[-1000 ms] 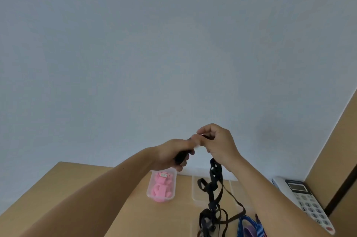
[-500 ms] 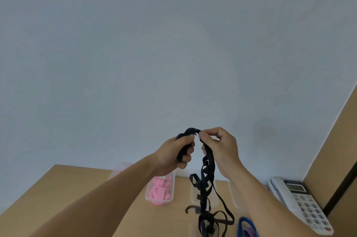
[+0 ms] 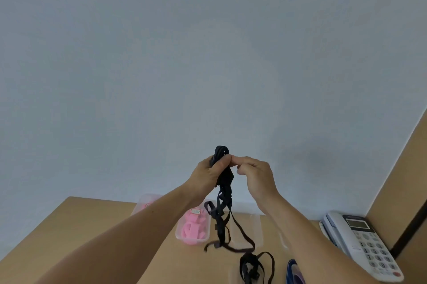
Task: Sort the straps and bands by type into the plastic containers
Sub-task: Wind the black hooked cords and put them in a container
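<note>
My left hand (image 3: 208,176) and right hand (image 3: 257,176) pinch a black strap (image 3: 226,180) above the tan worktop (image 3: 76,235). Pale wall (image 3: 208,52) behind, phone (image 3: 360,246) at right.

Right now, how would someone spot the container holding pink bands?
On the wooden table, find the clear containers by the wall. The container sits just left of the dangling black straps, packed with pink bands; its right neighbour shows none.

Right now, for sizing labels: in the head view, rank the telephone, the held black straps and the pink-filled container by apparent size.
1. telephone.
2. black straps, long but thin, and nearer the camera, so unsure.
3. pink-filled container.
</note>
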`<state>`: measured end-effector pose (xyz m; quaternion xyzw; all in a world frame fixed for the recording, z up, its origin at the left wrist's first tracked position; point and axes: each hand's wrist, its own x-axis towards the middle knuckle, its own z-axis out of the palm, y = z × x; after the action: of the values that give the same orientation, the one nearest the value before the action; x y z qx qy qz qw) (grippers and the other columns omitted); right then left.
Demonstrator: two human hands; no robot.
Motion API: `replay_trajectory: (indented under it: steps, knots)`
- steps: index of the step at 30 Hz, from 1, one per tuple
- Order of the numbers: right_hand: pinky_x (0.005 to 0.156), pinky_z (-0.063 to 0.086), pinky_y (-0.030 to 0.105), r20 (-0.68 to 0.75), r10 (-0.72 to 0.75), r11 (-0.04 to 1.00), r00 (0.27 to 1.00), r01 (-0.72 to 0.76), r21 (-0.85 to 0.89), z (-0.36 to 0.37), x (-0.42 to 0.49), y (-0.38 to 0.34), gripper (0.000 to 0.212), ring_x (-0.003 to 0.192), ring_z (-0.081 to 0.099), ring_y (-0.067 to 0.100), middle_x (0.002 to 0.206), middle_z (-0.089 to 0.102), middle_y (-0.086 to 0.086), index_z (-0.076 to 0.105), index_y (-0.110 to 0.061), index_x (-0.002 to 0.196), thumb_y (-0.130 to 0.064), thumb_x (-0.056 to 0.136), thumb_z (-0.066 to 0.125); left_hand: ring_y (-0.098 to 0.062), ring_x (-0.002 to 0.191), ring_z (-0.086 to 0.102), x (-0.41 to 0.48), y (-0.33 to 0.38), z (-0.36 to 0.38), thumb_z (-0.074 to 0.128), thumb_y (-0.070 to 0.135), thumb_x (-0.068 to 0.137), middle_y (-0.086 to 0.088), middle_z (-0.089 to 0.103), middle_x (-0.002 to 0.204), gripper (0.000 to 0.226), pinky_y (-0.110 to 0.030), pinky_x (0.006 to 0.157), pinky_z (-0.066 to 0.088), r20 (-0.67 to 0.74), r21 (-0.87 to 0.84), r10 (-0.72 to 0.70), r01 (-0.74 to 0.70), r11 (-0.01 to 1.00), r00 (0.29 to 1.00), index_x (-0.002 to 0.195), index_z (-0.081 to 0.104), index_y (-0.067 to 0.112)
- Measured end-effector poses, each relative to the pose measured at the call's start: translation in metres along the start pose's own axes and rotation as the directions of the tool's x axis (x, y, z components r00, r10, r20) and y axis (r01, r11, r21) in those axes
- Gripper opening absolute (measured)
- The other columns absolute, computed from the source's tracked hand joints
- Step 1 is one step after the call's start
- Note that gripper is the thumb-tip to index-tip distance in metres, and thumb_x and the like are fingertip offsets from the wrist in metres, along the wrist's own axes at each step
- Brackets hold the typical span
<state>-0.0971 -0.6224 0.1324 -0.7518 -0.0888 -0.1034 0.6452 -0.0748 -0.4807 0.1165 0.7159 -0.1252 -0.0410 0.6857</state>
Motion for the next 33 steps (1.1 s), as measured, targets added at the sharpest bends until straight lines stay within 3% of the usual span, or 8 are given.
replay_trajectory:
  steps: [4, 8, 12, 19, 24, 27, 30, 33]
  knots:
    - [0.073, 0.045, 0.004, -0.025, -0.026, 1.0, 0.999, 0.027, 0.006, -0.001, -0.002, 0.003, 0.033, 0.084, 0.057, -0.012, 0.108, 0.053, 0.001, 0.075, -0.022, 0.093, 0.001, 0.087, 0.053, -0.016, 0.08, 0.069, 0.002, 0.005, 0.001, 0.051, 0.031, 0.101, -0.009, 0.07, 0.086, 0.031, -0.026, 0.076, 0.05, 0.005, -0.122, 0.004, -0.003, 0.993, 1.0, 0.099, 0.064, 0.003]
    - [0.09, 0.045, 0.025, 0.021, 0.146, 0.984, 0.989, -0.147, 0.095, 0.004, -0.007, 0.024, 0.048, 0.105, 0.06, 0.005, 0.117, 0.063, -0.002, 0.06, -0.024, 0.118, -0.037, 0.072, 0.059, -0.02, 0.061, 0.061, 0.009, 0.016, 0.004, 0.054, 0.024, 0.1, -0.005, 0.055, 0.071, 0.021, -0.034, 0.07, 0.048, -0.111, -0.403, -0.062, 0.012, 0.915, 0.992, 0.086, 0.053, 0.009]
    - [0.092, 0.049, 0.035, 0.24, 0.251, 0.966, 0.938, -0.227, -0.122, 0.01, -0.013, 0.037, 0.031, 0.092, 0.065, 0.016, 0.097, 0.07, 0.006, 0.063, -0.01, 0.106, -0.034, 0.086, 0.061, -0.023, 0.058, 0.053, 0.014, 0.022, 0.003, 0.056, 0.021, 0.099, -0.005, 0.051, 0.067, 0.018, -0.042, 0.074, 0.052, -0.089, -0.588, -0.071, 0.005, 0.809, 0.994, 0.086, 0.052, 0.009]
    - [0.065, 0.038, 0.025, 0.256, 0.275, 0.935, 0.927, -0.197, -0.294, -0.004, -0.011, 0.029, 0.018, 0.072, 0.049, 0.014, 0.083, 0.055, -0.001, 0.068, -0.017, 0.102, -0.024, 0.086, 0.069, -0.02, 0.053, 0.049, 0.027, 0.015, -0.015, 0.057, 0.021, 0.098, -0.003, 0.046, 0.063, 0.02, -0.038, 0.065, 0.05, -0.362, -0.391, -0.06, -0.093, 0.916, 0.93, 0.085, 0.046, 0.01]
    - [0.06, 0.04, 0.027, 0.338, 0.339, 0.856, 0.878, -0.139, -0.499, -0.018, -0.005, 0.017, 0.017, 0.058, 0.051, 0.014, 0.073, 0.062, 0.003, 0.065, -0.009, 0.101, -0.018, 0.087, 0.065, -0.018, 0.055, 0.049, 0.027, 0.004, -0.029, 0.055, 0.031, 0.097, -0.011, 0.053, 0.07, 0.025, -0.026, 0.053, 0.042, -0.393, 0.192, 0.063, 0.015, 0.981, 0.917, 0.086, 0.044, 0.011]
    - [0.05, 0.033, 0.023, 0.303, 0.268, 0.927, 0.914, -0.159, -0.341, -0.029, 0.001, 0.008, 0.018, 0.047, 0.04, 0.012, 0.059, 0.051, -0.002, 0.064, -0.001, 0.098, -0.018, 0.092, 0.062, -0.019, 0.061, 0.048, 0.024, -0.004, -0.039, 0.059, 0.036, 0.095, -0.003, 0.05, 0.069, 0.029, -0.025, 0.056, 0.038, -0.195, 0.432, 0.034, 0.054, 0.9, 0.98, 0.082, 0.044, 0.015]
    - [0.047, 0.028, 0.021, 0.256, 0.194, 0.97, 0.947, -0.146, -0.195, -0.036, 0.004, 0.001, 0.02, 0.045, 0.034, 0.012, 0.053, 0.04, -0.004, 0.066, -0.001, 0.095, -0.021, 0.094, 0.064, -0.017, 0.061, 0.052, 0.015, -0.005, -0.04, 0.057, 0.049, 0.094, -0.002, 0.05, 0.068, 0.038, -0.026, 0.06, 0.042, 0.012, 0.458, -0.075, 0.062, 0.887, 0.997, 0.082, 0.045, 0.014]
    - [0.049, 0.034, 0.023, 0.22, 0.114, 0.99, 0.969, -0.092, -0.108, -0.034, 0.007, 0.0, 0.015, 0.048, 0.041, 0.015, 0.054, 0.05, -0.001, 0.067, -0.005, 0.091, -0.02, 0.092, 0.067, -0.014, 0.054, 0.045, 0.004, 0.001, -0.035, 0.053, 0.059, 0.09, -0.001, 0.047, 0.066, 0.047, -0.027, 0.057, 0.043, 0.251, 0.434, -0.165, 0.041, 0.9, 0.954, 0.083, 0.045, 0.013]
